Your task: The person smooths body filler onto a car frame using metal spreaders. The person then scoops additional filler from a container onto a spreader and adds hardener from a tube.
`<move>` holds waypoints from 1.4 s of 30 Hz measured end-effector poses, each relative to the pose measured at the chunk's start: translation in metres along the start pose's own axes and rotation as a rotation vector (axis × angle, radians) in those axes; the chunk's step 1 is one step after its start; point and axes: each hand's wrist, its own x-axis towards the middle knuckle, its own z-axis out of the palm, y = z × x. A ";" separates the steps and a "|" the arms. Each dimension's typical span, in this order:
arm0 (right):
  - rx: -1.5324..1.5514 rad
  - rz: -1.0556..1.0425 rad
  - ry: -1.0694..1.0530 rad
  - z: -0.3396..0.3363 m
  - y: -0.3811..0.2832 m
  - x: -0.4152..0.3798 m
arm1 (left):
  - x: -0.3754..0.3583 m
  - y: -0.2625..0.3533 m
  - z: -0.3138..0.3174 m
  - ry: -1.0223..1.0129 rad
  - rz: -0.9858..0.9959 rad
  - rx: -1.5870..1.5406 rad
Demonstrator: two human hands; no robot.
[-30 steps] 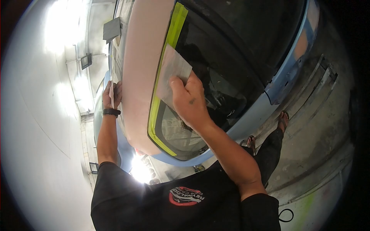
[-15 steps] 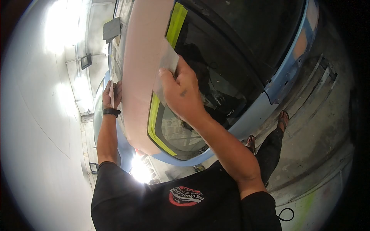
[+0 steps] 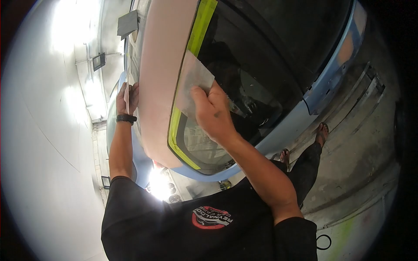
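My right hand [image 3: 213, 111] pinches a thin pale-grey sheet [image 3: 193, 76], thumb on its upper face and fingers behind. The sheet overlaps the edge of a pinkish primed car panel [image 3: 159, 87] and the yellow-green masking tape [image 3: 201, 26] around the dark side window [image 3: 261, 82]. Beyond the panel's far side, my left hand [image 3: 130, 98] is closed on a thin, pale pinkish flat piece [image 3: 127, 98], seen nearly edge-on. A dark band circles my left wrist.
A dark-grey flat piece [image 3: 127, 24] lies by the panel's far edge. Blue bodywork [image 3: 283, 124] runs below the window. A metal frame [image 3: 368, 91] lies on the floor at right. A bright lamp [image 3: 160, 185] shines low, and a white wall [image 3: 43, 130] stands at left.
My right hand has shifted right and slightly down with the sheet, which now shows more of its face over the window. The left hand has barely moved.
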 end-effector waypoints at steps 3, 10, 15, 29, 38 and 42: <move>-0.076 0.003 0.008 0.002 0.003 0.000 | 0.000 0.002 -0.002 -0.030 -0.030 -0.014; -0.129 -0.102 0.040 0.026 -0.004 -0.001 | 0.001 -0.002 0.000 0.017 0.026 0.014; -0.084 -0.097 0.010 0.018 -0.006 -0.015 | -0.002 0.002 0.000 0.023 -0.006 0.028; -0.118 -0.033 0.011 0.011 -0.003 0.003 | -0.001 0.000 -0.002 -0.021 0.011 0.037; -0.199 -0.112 -0.009 0.023 -0.018 -0.004 | -0.003 -0.002 0.003 0.092 0.055 0.103; -0.126 -0.100 0.020 0.018 -0.008 -0.020 | 0.000 0.002 -0.010 0.087 0.061 0.128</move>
